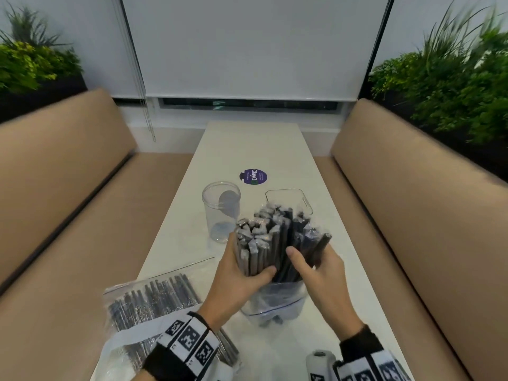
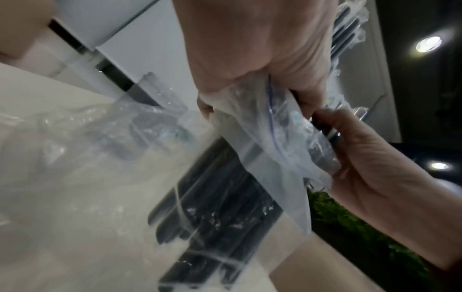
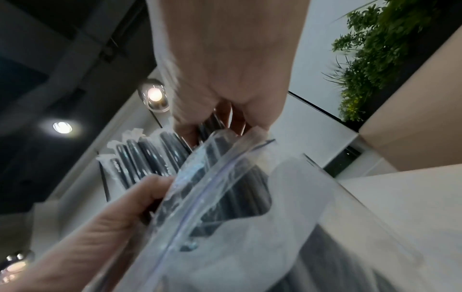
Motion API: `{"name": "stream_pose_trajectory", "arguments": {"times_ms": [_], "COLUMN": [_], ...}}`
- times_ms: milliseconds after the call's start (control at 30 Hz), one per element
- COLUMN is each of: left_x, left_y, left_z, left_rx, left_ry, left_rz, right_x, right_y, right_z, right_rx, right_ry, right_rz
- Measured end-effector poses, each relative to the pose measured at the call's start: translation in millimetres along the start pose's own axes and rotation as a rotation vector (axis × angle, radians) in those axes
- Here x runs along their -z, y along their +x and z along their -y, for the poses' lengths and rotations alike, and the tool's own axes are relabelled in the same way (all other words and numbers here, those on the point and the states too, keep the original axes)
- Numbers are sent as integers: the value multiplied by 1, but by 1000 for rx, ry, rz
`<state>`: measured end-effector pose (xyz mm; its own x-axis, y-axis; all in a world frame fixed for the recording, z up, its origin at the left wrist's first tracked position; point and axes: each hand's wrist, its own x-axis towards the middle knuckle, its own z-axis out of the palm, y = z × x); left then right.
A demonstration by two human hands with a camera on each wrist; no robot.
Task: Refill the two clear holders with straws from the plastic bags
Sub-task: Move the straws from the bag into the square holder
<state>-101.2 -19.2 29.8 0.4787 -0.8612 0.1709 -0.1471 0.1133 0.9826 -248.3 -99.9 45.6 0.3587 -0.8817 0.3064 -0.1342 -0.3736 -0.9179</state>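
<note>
Both the left hand (image 1: 242, 273) and right hand (image 1: 321, 273) grip the wrapped straws (image 1: 277, 240) upright, so the open plastic bag (image 1: 270, 303) can slip off before the clear holders (image 1: 221, 204) get filled.

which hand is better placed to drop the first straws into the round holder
Probably the left hand: it grips the straws on the side nearer the round holder, which stands to its front-left. The right hand would have to cross over.

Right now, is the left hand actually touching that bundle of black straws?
Touching. In the head view the left hand wraps around the straw bundle, thumb pressed across its front; the right hand grips the other side.
</note>
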Motion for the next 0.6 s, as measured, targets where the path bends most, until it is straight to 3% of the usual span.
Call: {"name": "stream_pose_trajectory", "arguments": {"times_ms": [100,200,367,600], "left_x": [7,11,18,31], "left_y": [-10,-8,15,42], "left_z": [12,18,13,4], "left_rx": [70,105,94,142], "left_ry": [41,42,95,27], "left_rz": [41,23,37,77], "right_x": [-9,-7,15,25], "right_y": [-3,6,50,90], "right_z": [-18,-13,42,98], "right_rx": [-114,-104,0,-37], "right_ry": [-32,-27,129,309], "right_rz": [12,0,-83,-7]}}
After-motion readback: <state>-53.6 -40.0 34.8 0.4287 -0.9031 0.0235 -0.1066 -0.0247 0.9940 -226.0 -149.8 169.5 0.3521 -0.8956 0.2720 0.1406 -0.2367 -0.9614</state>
